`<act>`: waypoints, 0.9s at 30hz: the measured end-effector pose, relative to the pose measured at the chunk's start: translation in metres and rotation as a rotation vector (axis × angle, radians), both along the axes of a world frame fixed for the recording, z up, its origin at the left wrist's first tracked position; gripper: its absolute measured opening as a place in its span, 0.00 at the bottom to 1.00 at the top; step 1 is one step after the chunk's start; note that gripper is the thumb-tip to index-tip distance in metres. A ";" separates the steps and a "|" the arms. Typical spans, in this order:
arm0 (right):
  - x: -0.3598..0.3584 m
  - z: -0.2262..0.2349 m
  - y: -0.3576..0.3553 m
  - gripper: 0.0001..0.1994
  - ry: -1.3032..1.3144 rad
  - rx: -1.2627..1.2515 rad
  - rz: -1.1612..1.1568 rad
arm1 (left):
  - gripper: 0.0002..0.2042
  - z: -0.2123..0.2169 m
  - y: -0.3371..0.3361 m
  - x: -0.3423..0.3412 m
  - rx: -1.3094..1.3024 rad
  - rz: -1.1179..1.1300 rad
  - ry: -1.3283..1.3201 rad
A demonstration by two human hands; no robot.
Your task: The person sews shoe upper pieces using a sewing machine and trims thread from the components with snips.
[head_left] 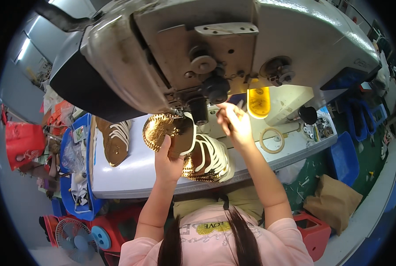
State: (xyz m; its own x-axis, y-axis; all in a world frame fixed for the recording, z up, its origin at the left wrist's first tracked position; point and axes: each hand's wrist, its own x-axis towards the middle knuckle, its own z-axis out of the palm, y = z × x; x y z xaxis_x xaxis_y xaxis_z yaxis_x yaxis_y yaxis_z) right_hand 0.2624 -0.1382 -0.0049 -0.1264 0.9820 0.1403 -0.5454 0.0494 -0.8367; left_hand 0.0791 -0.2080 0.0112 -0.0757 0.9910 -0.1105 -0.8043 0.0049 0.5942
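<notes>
While a gold piece (158, 131) is held by the left hand (168, 166), edging (194, 133) seems unfinished; right hand (237, 126), grip unclear

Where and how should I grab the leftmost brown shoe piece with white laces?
Probably pinch the leftmost brown shoe piece with white laces by its rounded near end, coming from the front of the white table: that end has no laces, while the grey machine head partly hides the far end.
</notes>
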 end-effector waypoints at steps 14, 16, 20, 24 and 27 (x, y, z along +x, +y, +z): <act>-0.017 0.016 0.025 0.18 -0.702 0.407 -0.095 | 0.13 0.000 0.009 -0.029 -0.082 -0.419 -0.644; -0.026 0.013 0.030 0.24 -0.939 0.400 -0.006 | 0.12 0.003 0.011 -0.020 -0.106 -0.367 -0.649; -0.021 0.023 0.027 0.31 -0.674 0.209 -0.005 | 0.08 -0.001 0.013 -0.018 -0.091 -0.386 -0.641; 0.017 -0.009 0.019 0.26 -0.237 0.096 -0.046 | 0.06 0.000 0.012 -0.015 -0.065 -0.445 -0.618; 0.040 -0.020 0.015 0.20 -0.466 0.113 -0.150 | 0.06 -0.003 0.013 -0.015 -0.086 -0.408 -0.565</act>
State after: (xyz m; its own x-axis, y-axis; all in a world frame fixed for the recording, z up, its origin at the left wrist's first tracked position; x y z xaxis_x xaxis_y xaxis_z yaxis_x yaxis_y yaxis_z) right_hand 0.3023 -0.1233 -0.0247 -0.0595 0.9760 0.2096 -0.0952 0.2035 -0.9744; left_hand 0.0641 -0.1951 0.0085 0.3926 0.9140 -0.1024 -0.9138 0.4003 0.0696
